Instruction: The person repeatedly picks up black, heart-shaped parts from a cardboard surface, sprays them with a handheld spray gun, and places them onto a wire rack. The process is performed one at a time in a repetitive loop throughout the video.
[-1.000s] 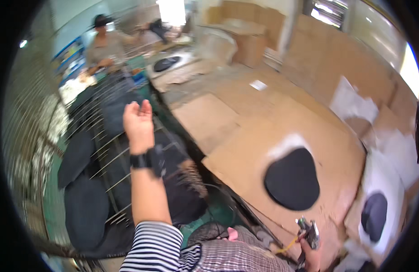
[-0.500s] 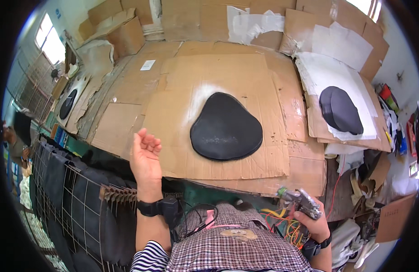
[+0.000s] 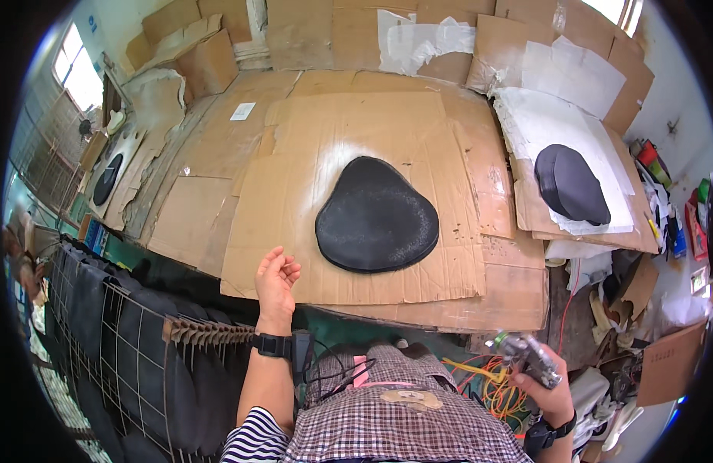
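A black rounded-triangular pad (image 3: 377,220) lies flat on a cardboard sheet (image 3: 287,177), with a faint speckled sheen over its surface. By the sheet's near edge, just left of the pad, hovers my left hand (image 3: 277,289), palm up and empty, its fingers loosely curled and partly apart. At the lower right, my right hand (image 3: 551,386) grips a metal spray gun (image 3: 528,358). The gun is beyond the table's near edge, and its nozzle end faces away to the left. My palm and fingers hide part of its handle.
Stacked black pads (image 3: 571,185) rest on white paper at right. Another black pad (image 3: 108,179) lies far left. A wire rack (image 3: 136,347) with black pieces stands at lower left. Orange and yellow hoses (image 3: 491,386) coil beside my apron. Cardboard walls (image 3: 302,35) back the table.
My left hand has moved right and nearer to me, its fingers curling more. The spray gun has shifted slightly right and down in my right hand. Pale speckling now covers more of the pad.
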Demonstrator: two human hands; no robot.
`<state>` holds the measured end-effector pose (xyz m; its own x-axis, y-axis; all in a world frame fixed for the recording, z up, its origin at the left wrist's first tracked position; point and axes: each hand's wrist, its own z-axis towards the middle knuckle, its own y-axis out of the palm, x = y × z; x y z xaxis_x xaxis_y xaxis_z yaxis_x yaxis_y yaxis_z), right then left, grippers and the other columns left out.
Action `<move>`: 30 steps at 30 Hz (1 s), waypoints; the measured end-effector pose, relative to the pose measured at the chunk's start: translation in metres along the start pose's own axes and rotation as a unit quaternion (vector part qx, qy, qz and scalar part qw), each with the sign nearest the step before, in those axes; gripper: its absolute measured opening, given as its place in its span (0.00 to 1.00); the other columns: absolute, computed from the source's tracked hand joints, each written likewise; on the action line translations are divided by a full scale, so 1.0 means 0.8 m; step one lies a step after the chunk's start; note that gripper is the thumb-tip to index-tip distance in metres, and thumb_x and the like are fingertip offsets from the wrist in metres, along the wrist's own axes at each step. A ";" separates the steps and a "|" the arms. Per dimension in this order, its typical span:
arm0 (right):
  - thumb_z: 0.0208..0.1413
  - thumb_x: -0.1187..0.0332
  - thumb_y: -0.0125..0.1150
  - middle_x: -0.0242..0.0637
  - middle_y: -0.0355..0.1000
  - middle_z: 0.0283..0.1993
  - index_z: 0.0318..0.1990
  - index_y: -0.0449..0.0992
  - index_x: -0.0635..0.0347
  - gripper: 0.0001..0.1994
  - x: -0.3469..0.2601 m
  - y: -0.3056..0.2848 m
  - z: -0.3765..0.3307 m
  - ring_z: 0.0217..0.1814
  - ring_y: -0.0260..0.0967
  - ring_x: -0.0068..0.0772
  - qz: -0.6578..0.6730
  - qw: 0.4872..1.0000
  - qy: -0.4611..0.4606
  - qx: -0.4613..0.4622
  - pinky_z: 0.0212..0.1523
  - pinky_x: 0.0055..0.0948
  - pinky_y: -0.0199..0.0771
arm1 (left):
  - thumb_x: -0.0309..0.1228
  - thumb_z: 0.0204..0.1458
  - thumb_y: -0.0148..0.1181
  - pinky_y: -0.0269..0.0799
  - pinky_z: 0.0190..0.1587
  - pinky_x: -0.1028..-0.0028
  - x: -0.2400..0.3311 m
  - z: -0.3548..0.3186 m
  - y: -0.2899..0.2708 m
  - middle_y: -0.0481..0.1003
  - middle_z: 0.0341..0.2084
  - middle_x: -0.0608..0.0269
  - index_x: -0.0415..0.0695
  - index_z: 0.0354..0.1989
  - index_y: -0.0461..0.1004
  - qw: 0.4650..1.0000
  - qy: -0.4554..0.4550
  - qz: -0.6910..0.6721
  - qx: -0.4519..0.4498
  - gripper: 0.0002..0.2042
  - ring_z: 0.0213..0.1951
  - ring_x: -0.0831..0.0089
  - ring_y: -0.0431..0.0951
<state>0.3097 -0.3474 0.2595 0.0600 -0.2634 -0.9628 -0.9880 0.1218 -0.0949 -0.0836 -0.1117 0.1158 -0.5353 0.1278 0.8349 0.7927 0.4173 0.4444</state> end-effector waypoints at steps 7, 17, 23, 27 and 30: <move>0.46 0.77 0.63 0.34 0.71 0.32 0.51 0.66 0.67 0.23 -0.010 0.057 0.033 0.33 0.70 0.22 0.060 0.998 -0.013 0.000 0.36 0.22 0.71 | 0.25 0.51 0.51 0.73 0.28 0.78 -0.038 0.014 -0.029 0.73 0.28 0.61 0.40 0.43 0.68 0.998 -0.044 0.027 0.023 0.11 0.25 0.73 0.75; 0.48 0.76 0.60 0.32 0.70 0.30 0.47 0.66 0.67 0.17 -0.017 0.039 0.033 0.29 0.69 0.22 0.058 0.985 -0.057 0.152 0.33 0.21 0.70 | 0.26 0.52 0.50 0.73 0.28 0.76 -0.051 0.024 -0.064 0.72 0.28 0.61 0.41 0.43 0.68 0.996 -0.067 0.049 0.037 0.10 0.26 0.71 0.74; 0.46 0.74 0.60 0.31 0.70 0.30 0.52 0.65 0.69 0.23 0.002 0.012 -0.002 0.29 0.68 0.20 -0.017 0.991 -0.041 0.127 0.32 0.20 0.69 | 0.25 0.51 0.51 0.72 0.25 0.77 -0.063 0.030 -0.072 0.72 0.26 0.61 0.41 0.42 0.68 0.994 -0.082 0.044 0.063 0.10 0.23 0.72 0.74; 0.44 0.78 0.62 0.34 0.72 0.31 0.53 0.65 0.69 0.25 -0.007 0.025 -0.009 0.30 0.69 0.21 0.026 0.998 0.027 0.045 0.33 0.21 0.70 | 0.24 0.49 0.51 0.72 0.24 0.77 -0.079 0.042 -0.074 0.72 0.26 0.61 0.41 0.41 0.68 0.992 -0.095 0.047 0.065 0.10 0.22 0.72 0.74; 0.44 0.79 0.63 0.36 0.72 0.32 0.54 0.64 0.68 0.26 0.001 0.032 -0.001 0.32 0.71 0.24 0.061 0.998 0.020 -0.005 0.35 0.24 0.72 | 0.24 0.48 0.51 0.72 0.23 0.77 -0.095 0.050 -0.070 0.72 0.26 0.61 0.42 0.41 0.68 0.990 -0.114 0.056 0.057 0.11 0.22 0.72 0.74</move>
<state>0.2841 -0.3450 0.2566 -0.0659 -0.2851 -0.9562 -0.9890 0.1462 0.0246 -0.0988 -0.1085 0.0145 -0.5088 0.3734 0.7757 0.8196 0.4858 0.3038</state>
